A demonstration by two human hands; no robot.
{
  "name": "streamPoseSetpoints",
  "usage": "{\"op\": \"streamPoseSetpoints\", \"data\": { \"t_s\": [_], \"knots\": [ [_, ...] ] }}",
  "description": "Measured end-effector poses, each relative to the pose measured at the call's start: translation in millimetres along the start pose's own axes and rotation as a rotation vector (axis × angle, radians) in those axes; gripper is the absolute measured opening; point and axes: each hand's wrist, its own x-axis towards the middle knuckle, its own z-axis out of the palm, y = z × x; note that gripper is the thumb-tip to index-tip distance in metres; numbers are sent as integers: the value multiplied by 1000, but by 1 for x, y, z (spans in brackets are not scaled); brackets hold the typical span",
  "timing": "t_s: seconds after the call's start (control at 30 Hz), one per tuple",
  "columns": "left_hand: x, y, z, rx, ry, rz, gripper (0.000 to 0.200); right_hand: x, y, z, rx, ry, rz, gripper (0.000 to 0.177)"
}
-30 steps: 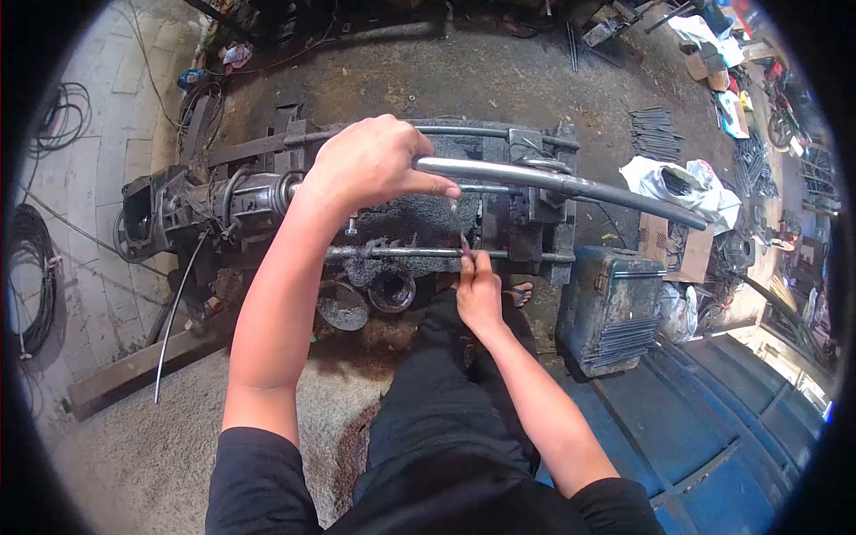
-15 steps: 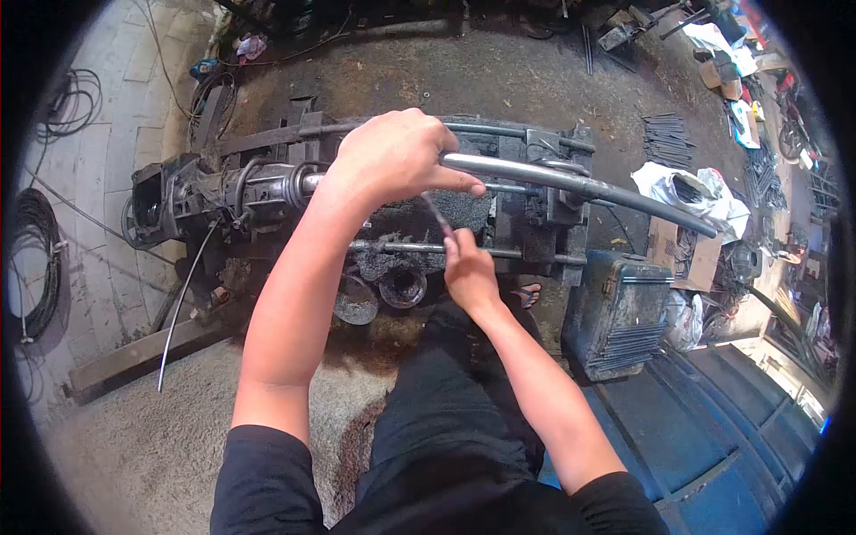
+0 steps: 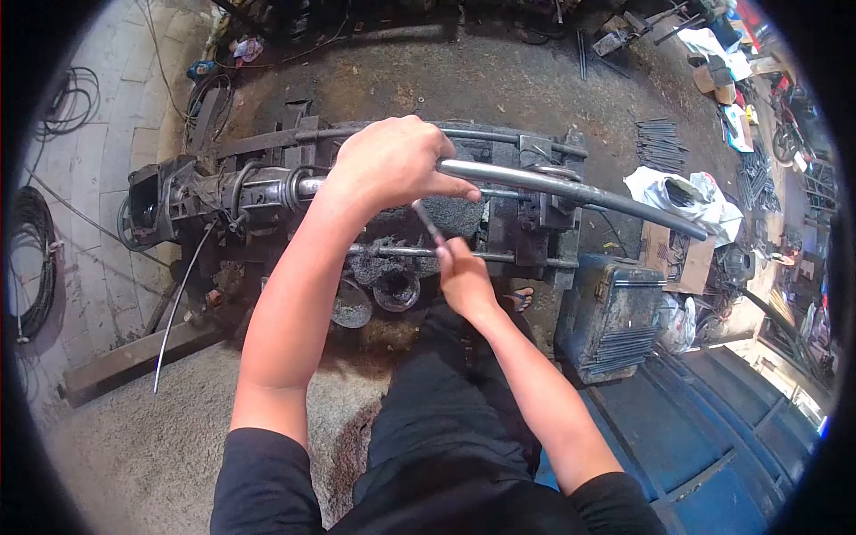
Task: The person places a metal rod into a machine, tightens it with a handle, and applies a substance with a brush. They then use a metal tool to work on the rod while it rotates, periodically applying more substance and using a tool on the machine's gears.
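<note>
My left hand (image 3: 392,160) is closed around the left part of a long, shiny metal pipe (image 3: 526,180), which slants to the right above the machine and turns darker toward its far end. In my right hand (image 3: 464,281) is a thin stick-like tool (image 3: 429,223) with a dark reddish handle, its upper end pointing up toward my left hand; the exact kind cannot be made out. Below both hands lies a greasy machine (image 3: 535,223) with several horizontal rods and grey metal shavings (image 3: 455,214). A round metal cup (image 3: 397,290) sits at its near edge.
A dark ridged metal box (image 3: 617,312) stands at the right, beside blue panels (image 3: 660,419). Further back are a white bag (image 3: 687,201) and a pile of dark rods (image 3: 660,143). Coiled black cable (image 3: 34,259) lies at the left. A sandalled foot (image 3: 520,299) shows near the machine.
My right hand and the tool have shifted slightly left and down. My left hand keeps its hold on the pipe. The whole view has moved a little.
</note>
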Motion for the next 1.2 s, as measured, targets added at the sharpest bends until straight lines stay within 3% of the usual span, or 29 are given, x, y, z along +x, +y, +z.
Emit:
{"op": "streamPoseSetpoints", "data": {
  "t_s": [0.07, 0.27, 0.33, 0.43, 0.6, 0.7, 0.83, 0.93, 1.0, 1.07, 1.13, 1.2],
  "knots": [
    [0, 0, 1, 2, 16, -2, 61, -5, -15, -15, 189, 255, 105, 23],
    [2, 3, 0, -49, -10, -79, 58, -12, -3, -19, 183, 195, 99, 20],
    [3, 4, 0, -41, -20, -86, 56, -10, -3, -22, 329, 231, 174, 20],
    [4, 5, 2, -36, -23, -107, 51, -14, 5, -18, 211, 211, 129, 22],
    [5, 8, 4, -32, -12, -151, 42, -15, 7, -29, 272, 183, 183, 23],
    [7, 8, 3, -11, -21, -169, 42, -36, 16, -22, 169, 161, 129, 26],
    [5, 13, 1, -14, -24, -195, 45, -97, 36, -32, 284, 18, 80, 25],
    [4, 12, 4, -11, 3, -199, 45, -129, 85, -22, 198, -3, 111, 29],
    [4, 12, 7, -3, 33, -200, 44, -138, 109, -21, 124, 180, 42, 36],
    [3, 13, 9, 17, 71, -214, 44, -130, 129, -22, 68, 135, 99, 40],
    [2, 18, 8, 18, 57, -249, 43, -109, 131, -27, 25, 245, -103, 42],
    [-4, 18, 18, 60, 272, -181, 42, -89, 124, -37, -120, 120, 18, 49]
  ]
}}
